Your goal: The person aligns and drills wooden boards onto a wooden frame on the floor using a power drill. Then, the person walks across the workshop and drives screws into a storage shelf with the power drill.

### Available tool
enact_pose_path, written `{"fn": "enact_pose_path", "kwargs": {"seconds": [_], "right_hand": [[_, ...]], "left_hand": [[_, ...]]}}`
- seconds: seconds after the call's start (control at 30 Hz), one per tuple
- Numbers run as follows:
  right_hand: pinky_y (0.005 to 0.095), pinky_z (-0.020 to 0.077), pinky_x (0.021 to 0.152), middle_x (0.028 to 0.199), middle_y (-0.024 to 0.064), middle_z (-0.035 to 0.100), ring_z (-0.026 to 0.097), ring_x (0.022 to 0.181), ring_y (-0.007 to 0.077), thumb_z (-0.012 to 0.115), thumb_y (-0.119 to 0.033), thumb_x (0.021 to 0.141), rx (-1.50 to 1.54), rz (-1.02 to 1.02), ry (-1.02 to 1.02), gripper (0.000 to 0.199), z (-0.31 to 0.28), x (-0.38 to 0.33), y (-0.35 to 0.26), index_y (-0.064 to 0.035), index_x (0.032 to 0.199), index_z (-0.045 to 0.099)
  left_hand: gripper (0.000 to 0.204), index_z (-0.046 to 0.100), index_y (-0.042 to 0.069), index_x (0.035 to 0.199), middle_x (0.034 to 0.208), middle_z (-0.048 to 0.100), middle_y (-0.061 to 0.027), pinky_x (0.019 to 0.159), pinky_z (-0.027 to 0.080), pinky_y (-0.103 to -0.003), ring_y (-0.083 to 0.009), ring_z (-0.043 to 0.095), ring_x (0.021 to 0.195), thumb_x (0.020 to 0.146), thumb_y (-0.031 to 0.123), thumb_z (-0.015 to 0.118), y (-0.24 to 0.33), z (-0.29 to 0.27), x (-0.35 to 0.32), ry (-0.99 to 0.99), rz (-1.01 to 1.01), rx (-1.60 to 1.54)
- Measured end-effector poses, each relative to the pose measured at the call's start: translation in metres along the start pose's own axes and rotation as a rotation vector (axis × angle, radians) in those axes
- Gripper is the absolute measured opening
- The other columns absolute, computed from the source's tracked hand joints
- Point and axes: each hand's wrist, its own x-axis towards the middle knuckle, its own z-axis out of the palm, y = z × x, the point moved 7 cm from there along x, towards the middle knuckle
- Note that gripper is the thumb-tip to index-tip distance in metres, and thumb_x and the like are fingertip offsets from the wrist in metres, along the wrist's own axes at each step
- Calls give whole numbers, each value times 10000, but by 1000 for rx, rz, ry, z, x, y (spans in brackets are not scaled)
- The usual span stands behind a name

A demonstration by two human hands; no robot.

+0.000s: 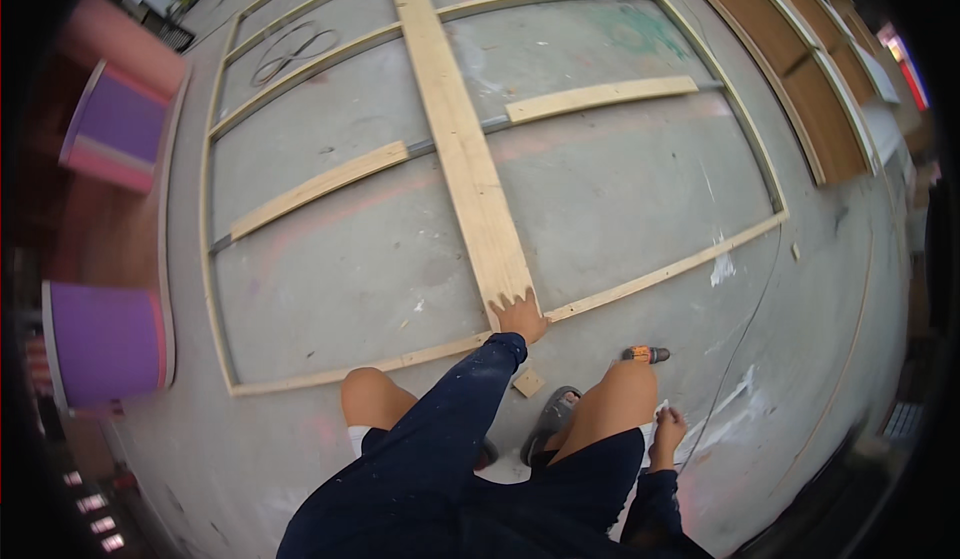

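Observation:
My left hand (518, 316) lies with fingers spread on the near end of a wide wooden board (462, 169), where it meets the front rail of a large wooden frame (660, 277) on the floor. The board runs away from me across the frame's crossbars. Beside my right knee, my right hand (667, 439) is closed with the fingertips together; what it pinches, if anything, is too small to make out. Close to that knee lies an orange and black tool (645, 354), partly hidden by the leg. A small square wood piece (528, 383) rests between my feet.
Shorter planks (600, 99) lie along a crossbar, one on each side of the board. A looped cable or strip (290, 54) sits inside the frame, far left. Purple and pink curved units (105, 344) stand left; brown shelving (800, 69) lies right. A thin cord (735, 344) crosses the floor.

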Motion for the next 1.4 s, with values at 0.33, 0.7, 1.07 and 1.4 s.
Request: {"fn": "enact_pose_path", "kwargs": {"seconds": [0.33,0.7,1.07,1.4], "right_hand": [[307,476,624,756,161,641,621,681,221,616,-109,726,-300,140,-261,378,-70,-91,-75,124,1020,568],[272,499,572,781,120,626,628,677,178,600,-125,824,-345,-104,-685,310,-37,-146,-268,65,1065,554],[276,511,600,824,126,638,634,692,176,583,-135,826,-415,-241,-1002,282,107,-266,-394,32,1053,580],[276,456,515,807,111,642,635,637,189,586,-211,808,-716,-131,-1064,323,201,-256,-407,-6,1058,594]], "left_hand": [[249,650,-28,826,934,633,-250,804,494,-442,-384,614,914,762,175,520,-296,-120,-153,-22,-306,-21],[258,706,104,868,905,683,-104,763,511,-412,-274,645,886,665,258,748,-380,-101,-509,-554,-242,274],[292,634,125,956,964,642,-103,820,484,-399,-299,596,949,693,238,689,-326,-114,-501,81,11,-181],[275,672,91,963,1002,641,-122,846,479,-373,-287,601,957,751,263,638,-400,-188,-420,29,-383,-636]]}}
